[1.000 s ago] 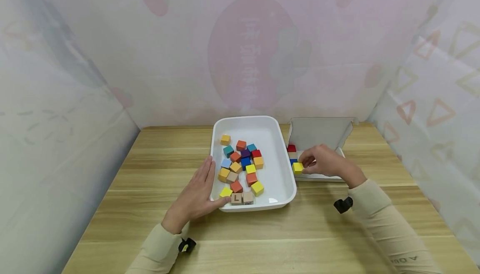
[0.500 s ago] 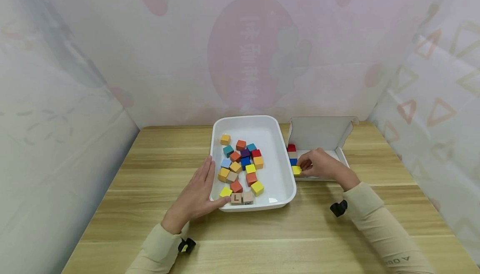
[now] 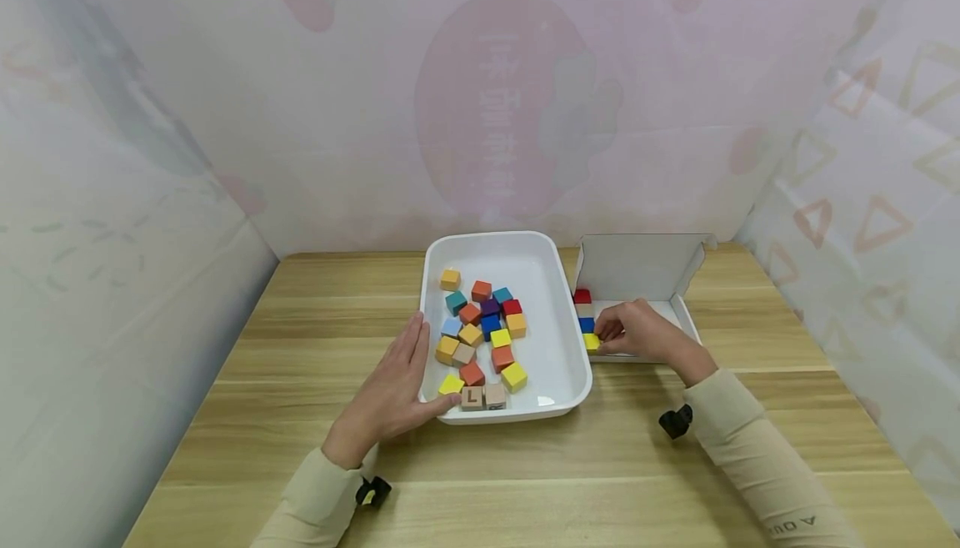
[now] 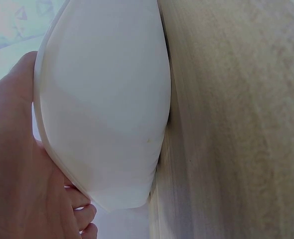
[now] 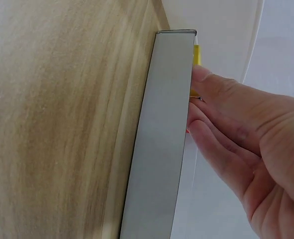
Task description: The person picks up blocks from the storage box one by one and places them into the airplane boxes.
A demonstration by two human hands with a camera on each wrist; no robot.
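Head view, right hand [image 3: 643,332] pinching yellow cube [image 3: 592,341] at its fingertips inside white box [image 3: 686,315], left hand [image 3: 390,394] flat against tray [image 3: 547,348]

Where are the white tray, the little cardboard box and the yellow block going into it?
white tray [image 3: 543,273], head view, bare floor near its far end
cardboard box [image 3: 637,264], head view, raised lid
yellow block [image 3: 592,341], head view, top face

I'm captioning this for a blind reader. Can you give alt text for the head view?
A right hand sets a yellow wooden cube into a white cardboard box; the flat left hand rests against a white plastic tray of coloured cubes.
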